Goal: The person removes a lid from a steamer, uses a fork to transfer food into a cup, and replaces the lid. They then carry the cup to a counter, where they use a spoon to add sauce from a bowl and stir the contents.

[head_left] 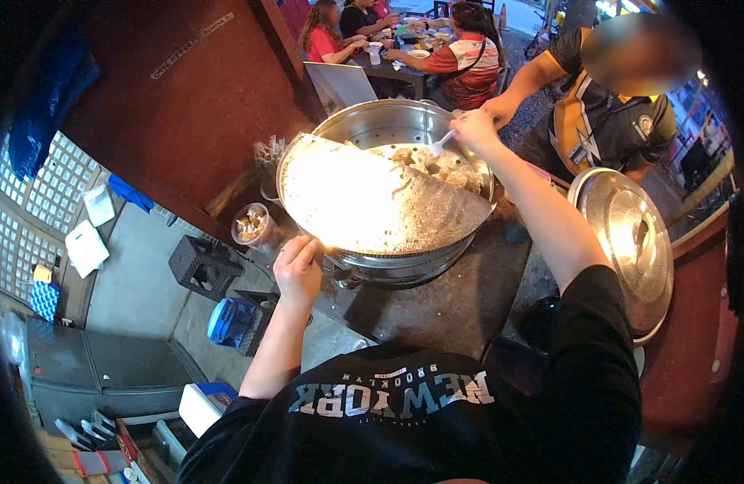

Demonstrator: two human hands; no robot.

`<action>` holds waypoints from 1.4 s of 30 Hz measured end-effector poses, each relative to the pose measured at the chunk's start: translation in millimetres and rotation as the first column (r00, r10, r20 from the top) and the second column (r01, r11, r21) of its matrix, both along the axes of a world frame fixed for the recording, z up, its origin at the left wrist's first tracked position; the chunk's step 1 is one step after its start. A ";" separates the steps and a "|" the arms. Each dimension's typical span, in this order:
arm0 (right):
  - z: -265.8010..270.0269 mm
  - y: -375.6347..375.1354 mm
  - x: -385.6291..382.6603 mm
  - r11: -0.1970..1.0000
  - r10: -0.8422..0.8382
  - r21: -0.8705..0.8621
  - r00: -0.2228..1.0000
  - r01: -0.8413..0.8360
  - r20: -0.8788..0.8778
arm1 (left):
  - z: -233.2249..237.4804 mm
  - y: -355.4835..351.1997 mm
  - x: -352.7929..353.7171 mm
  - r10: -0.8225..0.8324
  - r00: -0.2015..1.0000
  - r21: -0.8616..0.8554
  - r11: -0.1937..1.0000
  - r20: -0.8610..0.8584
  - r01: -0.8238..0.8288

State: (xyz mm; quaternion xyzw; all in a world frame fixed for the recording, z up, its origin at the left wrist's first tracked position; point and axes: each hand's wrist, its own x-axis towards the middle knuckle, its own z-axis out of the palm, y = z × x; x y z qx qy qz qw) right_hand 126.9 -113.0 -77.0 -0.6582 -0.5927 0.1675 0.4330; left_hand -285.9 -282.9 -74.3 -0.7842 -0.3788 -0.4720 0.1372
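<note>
A large metal steamer pot (372, 121) stands in front of me with several dumplings (453, 171) on its perforated tray. Over its near part lies a shiny sheet-like cover (436, 216), washed out by glare on the left. My left hand (298, 270) pinches the cover's near-left edge. Reaching across the pot's right side, my right hand (474, 131) is closed on a white plastic fork (441, 143), its head down at the dumplings. A person's hand (503, 107) is right beside my right hand, overlapping it in this view.
A metal lid (630, 250) leans at the right of the table (412, 310). To the pot's left stands a clear plastic cup (252, 223) with small brown pieces. Across from me is a person in a black and yellow shirt (590, 129); others sit at a far table (400, 68).
</note>
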 end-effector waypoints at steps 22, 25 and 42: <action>78.2 -37.1 -35.4 0.971 0.123 0.142 0.909 -0.194 0.399 | 7.1 2.5 2.8 -0.028 1.000 0.006 1.000 0.009 0.028; 54.4 -20.5 -58.6 0.948 0.219 0.122 0.880 -0.294 0.421 | 6.7 0.8 2.2 -0.015 1.000 -0.007 1.000 0.000 0.015; 44.9 -27.2 -26.2 0.968 0.034 -0.187 0.822 -0.169 -0.569 | 9.9 -4.5 4.3 -0.026 1.000 -0.012 1.000 0.012 0.026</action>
